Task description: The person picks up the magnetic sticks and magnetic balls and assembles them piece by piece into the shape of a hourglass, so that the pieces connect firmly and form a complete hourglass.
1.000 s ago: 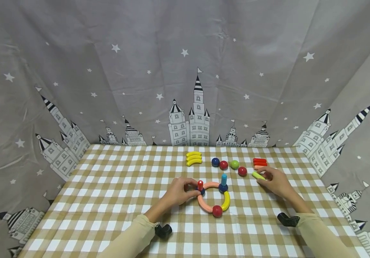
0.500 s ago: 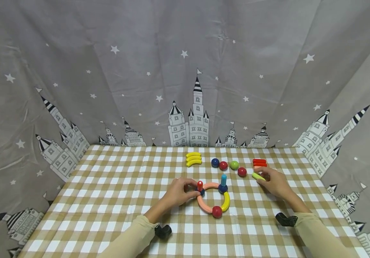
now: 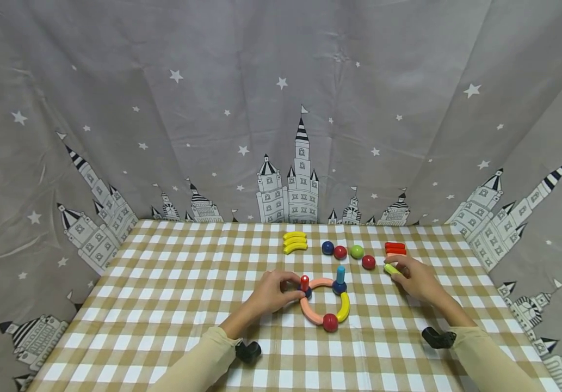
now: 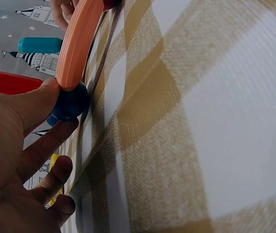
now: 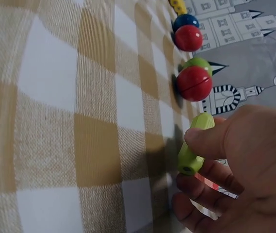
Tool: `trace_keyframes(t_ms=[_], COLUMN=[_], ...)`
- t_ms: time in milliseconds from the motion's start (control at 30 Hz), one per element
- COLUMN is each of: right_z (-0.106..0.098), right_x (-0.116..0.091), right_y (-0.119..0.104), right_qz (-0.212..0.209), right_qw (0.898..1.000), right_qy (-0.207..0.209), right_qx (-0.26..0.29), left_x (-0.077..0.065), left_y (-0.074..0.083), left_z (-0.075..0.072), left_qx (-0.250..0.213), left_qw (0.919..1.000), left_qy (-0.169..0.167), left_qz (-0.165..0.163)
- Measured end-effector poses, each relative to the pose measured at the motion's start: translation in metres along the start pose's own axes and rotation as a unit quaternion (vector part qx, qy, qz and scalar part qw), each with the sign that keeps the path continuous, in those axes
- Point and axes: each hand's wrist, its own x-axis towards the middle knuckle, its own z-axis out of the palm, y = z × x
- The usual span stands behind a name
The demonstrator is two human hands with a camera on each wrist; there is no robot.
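Observation:
A ring of curved orange rods (image 3: 312, 312), a curved yellow rod (image 3: 343, 307) and balls lies mid-table. On its left, my left hand (image 3: 272, 291) pinches a dark blue ball (image 4: 72, 101) between thumb and a finger; a red rod (image 3: 304, 282) stands upright on that ball. Another dark blue ball (image 3: 339, 287) carries an upright light blue rod (image 3: 341, 274). A red ball (image 3: 330, 322) sits at the ring's near side. To the right, my right hand (image 3: 418, 279) pinches a short light green rod (image 5: 191, 156), held close over the cloth in the right wrist view.
Curved yellow rods (image 3: 295, 242) lie stacked in a row at the back. Right of them are a blue ball (image 3: 327, 247), two red balls (image 3: 368, 262) and a green ball (image 3: 357, 251). Red rods (image 3: 395, 248) lie behind my right hand. A checked cloth (image 3: 173, 305) covers the table.
The light green rod has turned and shifted slightly in my right hand, its far end now tipped up. My left hand and the ring have stayed put.

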Motion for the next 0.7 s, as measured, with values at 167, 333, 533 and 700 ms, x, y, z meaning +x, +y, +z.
trace_keyframes(t_ms=[167, 333, 533, 700], right_z=[-0.004, -0.010, -0.016, -0.017], right_x=[-0.006, -0.010, -0.017, -0.022], right_y=[-0.008, -0.013, -0.025, -0.037], right_qz=[-0.003, -0.028, -0.053, -0.074], right_qw=[0.999, 0.996, 0.994, 0.991], right_qy=[0.001, 0.006, 0.018, 0.033], right_qx=[0.039, 0.078, 0.097, 0.107], left_x=[0.000, -0.001, -0.002, -0.002], left_y=[0.000, -0.001, -0.002, -0.002], left_z=[0.000, -0.001, -0.001, -0.002], left_qx=[-0.004, -0.007, -0.005, -0.004], left_qw=[1.0000, 1.0000, 1.0000, 1.0000], left_qy=[-0.001, -0.003, -0.004, -0.004], left_qz=[0.001, 0.000, 0.000, 0.002])
